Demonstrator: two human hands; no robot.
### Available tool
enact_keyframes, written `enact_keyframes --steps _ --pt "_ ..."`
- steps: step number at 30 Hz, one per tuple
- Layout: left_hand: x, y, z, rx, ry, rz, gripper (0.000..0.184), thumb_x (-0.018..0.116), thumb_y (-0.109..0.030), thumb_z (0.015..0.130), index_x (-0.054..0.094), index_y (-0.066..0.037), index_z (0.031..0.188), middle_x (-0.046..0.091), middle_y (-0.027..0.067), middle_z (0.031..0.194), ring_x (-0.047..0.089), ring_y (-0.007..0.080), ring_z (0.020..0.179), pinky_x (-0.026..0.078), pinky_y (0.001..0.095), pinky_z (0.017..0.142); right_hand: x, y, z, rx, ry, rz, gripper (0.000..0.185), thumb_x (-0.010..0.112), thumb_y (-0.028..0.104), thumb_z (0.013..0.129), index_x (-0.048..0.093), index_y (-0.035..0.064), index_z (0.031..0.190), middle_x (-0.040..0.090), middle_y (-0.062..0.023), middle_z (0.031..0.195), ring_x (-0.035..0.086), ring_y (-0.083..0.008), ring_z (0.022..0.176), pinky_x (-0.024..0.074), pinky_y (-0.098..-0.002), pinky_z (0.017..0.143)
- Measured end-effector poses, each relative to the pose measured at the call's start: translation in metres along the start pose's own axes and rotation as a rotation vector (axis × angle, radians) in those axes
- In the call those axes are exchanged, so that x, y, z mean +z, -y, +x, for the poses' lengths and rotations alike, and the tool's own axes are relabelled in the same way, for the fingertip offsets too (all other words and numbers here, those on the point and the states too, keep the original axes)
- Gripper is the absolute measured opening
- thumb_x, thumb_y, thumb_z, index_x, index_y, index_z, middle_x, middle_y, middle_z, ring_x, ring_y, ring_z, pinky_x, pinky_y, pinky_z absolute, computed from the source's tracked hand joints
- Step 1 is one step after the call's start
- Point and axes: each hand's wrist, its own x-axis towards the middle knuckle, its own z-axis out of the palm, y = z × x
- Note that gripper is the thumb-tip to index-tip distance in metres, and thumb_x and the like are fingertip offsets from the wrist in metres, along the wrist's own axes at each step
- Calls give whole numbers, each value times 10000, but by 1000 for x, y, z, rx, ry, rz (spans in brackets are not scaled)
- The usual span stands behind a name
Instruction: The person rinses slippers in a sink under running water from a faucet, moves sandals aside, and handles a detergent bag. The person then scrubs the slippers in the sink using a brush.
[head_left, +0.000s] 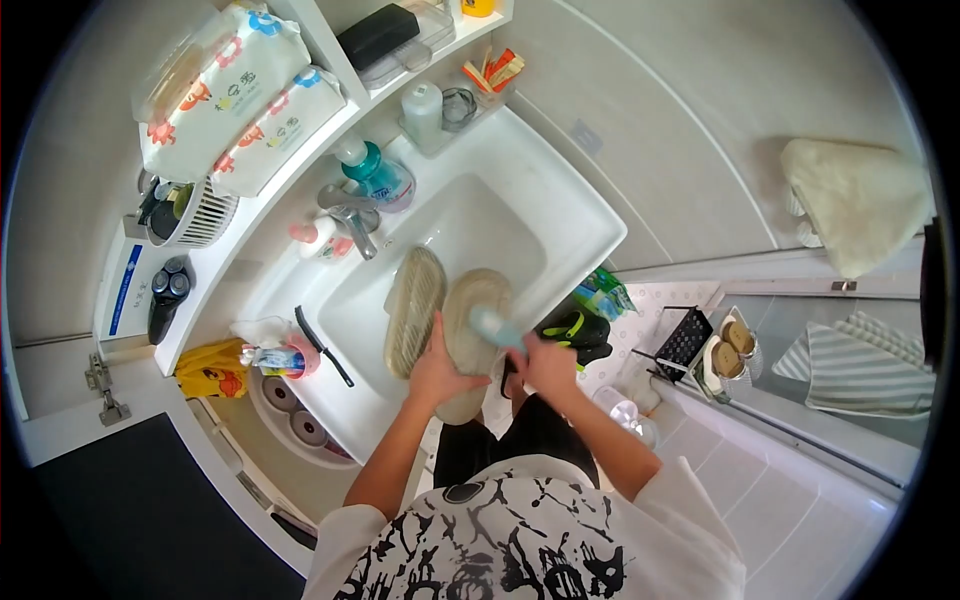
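Note:
Over the front of the white sink, my left hand holds a beige slipper, thumb spread across its lower part. My right hand is closed round the handle end of a pale blue brush, whose blurred head lies against the slipper's upper right side; its bristles are hidden. A second beige slipper, with a ridged surface, rests in the basin just left of the held one. The silver faucet stands behind them; no water stream can be made out.
Along the sink's back edge stand a teal pump bottle, a pink-topped bottle and a white bottle. A black-handled tool and a pink cup are at the left. Shelves overhang behind. Dark shoes lie to the right.

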Motion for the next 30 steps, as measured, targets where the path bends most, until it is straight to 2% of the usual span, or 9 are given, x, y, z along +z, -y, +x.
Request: enact_keyframes --steps 3,5,8,11,12,15,18,21,30 --pt "1 -6 -3 -39 34 -31 1532 948 -481 510 -42 -31 1589 405 299 1507 523 427 1302 473 429 1043 -8 -36 60 169 -45 -117 453 591 503 941 611 56 876 646 -171 649 666 -396 638 508 -504 546" --pt "-6 -5 -1 -46 30 -55 1532 949 -477 509 -42 -26 1588 405 299 1508 513 426 1313 472 428 1044 -15 -41 75 249 -61 54 445 640 478 912 639 33 924 657 -184 690 673 -400 688 519 -483 597" --pt "-1 4 -8 -4 -24 -91 1529 948 -473 508 -39 -30 1589 407 296 1507 508 426 1318 473 429 1042 -12 -16 58 91 -31 428 413 701 420 848 658 38 1001 665 -195 724 677 -399 730 527 -480 643" --pt "-1 3 -2 50 -62 -67 1523 943 -476 514 -40 -37 1591 410 295 1506 512 425 1314 477 428 1038 12 11 41 108 32 381 386 728 361 786 665 63 1023 674 -198 752 680 -397 757 535 -484 671" --pt "-2 3 -3 44 -55 -57 1522 941 -480 515 -41 -38 1591 410 293 1506 512 424 1313 478 428 1037 -4 25 42 191 197 326 465 682 389 821 649 118 1198 720 -180 915 693 -392 903 542 -493 790" --pt "-6 0 -5 46 -43 -49 1517 935 -493 520 -38 -40 1592 410 288 1508 515 420 1311 480 431 1034 -4 31 51 218 173 325 454 685 391 817 652 131 1188 719 -175 899 691 -395 888 540 -500 774" --pt "-6 -4 -7 51 -52 -33 1512 932 -502 524 -37 -48 1594 410 282 1508 521 418 1305 482 437 1029 -4 28 63 102 206 181 435 688 393 820 653 131 1166 717 -166 908 689 -393 884 538 -505 762" --pt "-4 -5 -6 55 -73 13 1512 932 -500 527 -43 -62 1596 414 279 1504 528 420 1296 485 442 1026 -5 30 69 98 273 115 401 685 389 829 655 120 1126 712 -158 927 685 -384 892 536 -506 760" --pt "-7 -8 -5 4 -33 -23 1525 941 -486 519 -57 -80 1598 419 272 1500 528 421 1293 476 443 1040 6 18 82 -40 239 74 394 671 406 861 677 87 1093 702 -183 1005 676 -376 937 533 -505 782"
